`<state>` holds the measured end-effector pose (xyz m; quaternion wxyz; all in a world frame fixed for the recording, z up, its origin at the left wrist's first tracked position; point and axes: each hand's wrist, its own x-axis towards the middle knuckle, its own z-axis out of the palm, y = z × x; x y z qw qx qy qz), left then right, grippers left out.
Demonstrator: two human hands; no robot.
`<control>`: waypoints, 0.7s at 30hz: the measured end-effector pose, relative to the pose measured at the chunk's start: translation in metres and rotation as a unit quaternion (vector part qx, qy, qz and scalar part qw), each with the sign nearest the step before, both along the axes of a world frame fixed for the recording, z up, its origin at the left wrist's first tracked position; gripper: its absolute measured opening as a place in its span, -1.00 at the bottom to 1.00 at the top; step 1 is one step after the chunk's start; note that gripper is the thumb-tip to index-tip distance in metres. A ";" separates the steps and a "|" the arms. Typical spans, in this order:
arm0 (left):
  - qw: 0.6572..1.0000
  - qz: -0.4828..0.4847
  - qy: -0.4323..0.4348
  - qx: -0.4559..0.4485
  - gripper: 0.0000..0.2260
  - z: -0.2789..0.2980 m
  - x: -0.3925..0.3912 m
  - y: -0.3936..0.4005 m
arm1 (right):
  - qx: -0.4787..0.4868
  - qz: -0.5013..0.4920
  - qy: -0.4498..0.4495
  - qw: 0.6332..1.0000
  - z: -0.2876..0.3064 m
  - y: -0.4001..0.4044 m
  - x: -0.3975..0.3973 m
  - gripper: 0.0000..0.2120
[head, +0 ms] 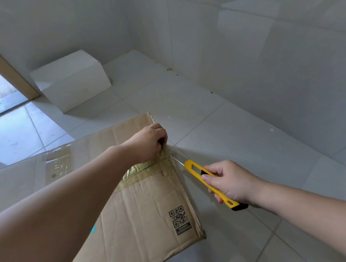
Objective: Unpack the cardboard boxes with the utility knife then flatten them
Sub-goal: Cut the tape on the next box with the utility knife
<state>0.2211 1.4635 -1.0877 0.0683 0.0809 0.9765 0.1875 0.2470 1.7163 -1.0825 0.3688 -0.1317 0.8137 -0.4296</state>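
A brown cardboard box (150,201) lies on the tiled floor with clear tape (146,167) running along its top seam and a QR code printed near its right edge. My left hand (147,141) rests on the box's far right edge with its fingers curled over that edge, at the end of the tape. My right hand (229,182) grips a yellow utility knife (209,182). The knife's thin blade is extended and points left, its tip reaching the box edge just below my left hand.
A white box (70,79) stands on the floor at the back left, near the wall. A doorway with a wooden frame (10,74) opens at the far left. Tiled walls (252,55) close the corner behind; bare floor tiles (248,134) spread to the right.
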 end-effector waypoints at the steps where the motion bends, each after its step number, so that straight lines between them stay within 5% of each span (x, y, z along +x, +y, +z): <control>1: 1.000 0.001 0.002 0.002 -0.76 -0.001 0.000 0.000 | 0.002 0.000 0.000 1.000 0.002 0.000 0.001 -0.77; 21: 1.000 0.015 0.011 -0.004 -0.74 -0.006 0.001 0.000 | 0.052 0.006 0.019 0.998 0.019 -0.004 0.010 -0.75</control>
